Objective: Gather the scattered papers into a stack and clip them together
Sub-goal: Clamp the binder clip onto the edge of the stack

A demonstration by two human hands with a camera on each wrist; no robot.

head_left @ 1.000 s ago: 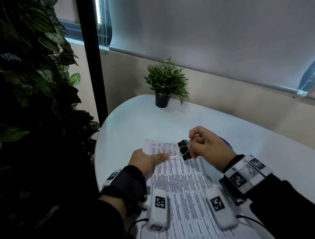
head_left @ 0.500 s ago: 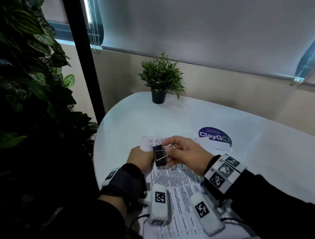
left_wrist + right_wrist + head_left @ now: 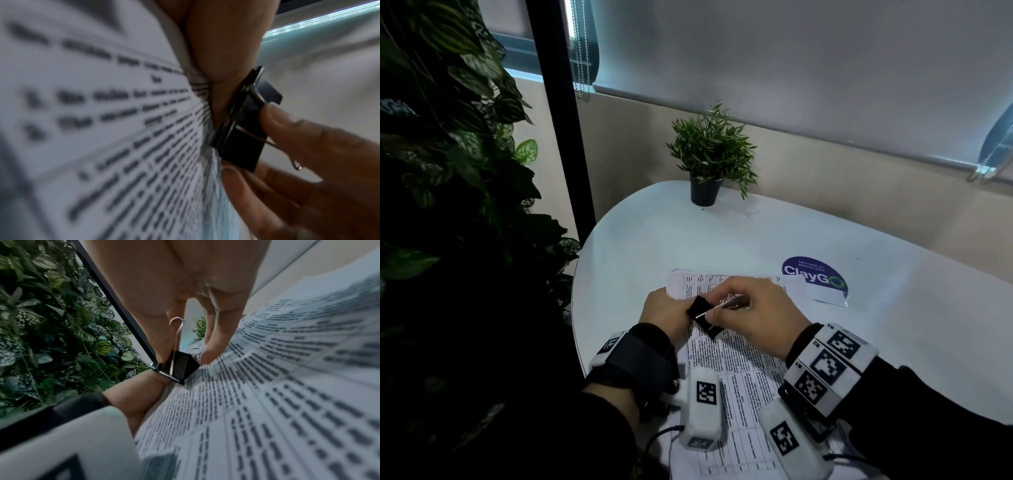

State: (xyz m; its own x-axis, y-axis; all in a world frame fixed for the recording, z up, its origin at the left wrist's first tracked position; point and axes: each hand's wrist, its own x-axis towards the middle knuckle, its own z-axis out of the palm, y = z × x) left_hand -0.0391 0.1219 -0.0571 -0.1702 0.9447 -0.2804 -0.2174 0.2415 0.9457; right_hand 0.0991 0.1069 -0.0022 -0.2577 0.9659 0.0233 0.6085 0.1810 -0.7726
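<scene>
Right hand (image 3: 751, 317): fingers curled, pinching the black binder clip (image 3: 703, 317) by its wire handles at the left edge of the papers (image 3: 729, 363).
Left hand (image 3: 666, 313): holds the paper edge just beside the clip — thumb pressed on the top sheet, touching the clip's mouth.
Binder clip: at the stack's left edge; whether it bites the sheets, I cannot tell.
Papers: printed sheets stacked on the white table (image 3: 774, 236), near its front-left rim.
Beyond: a small potted plant (image 3: 710, 154) at the far edge — a ClayGo sticker (image 3: 814, 277) to the right.
</scene>
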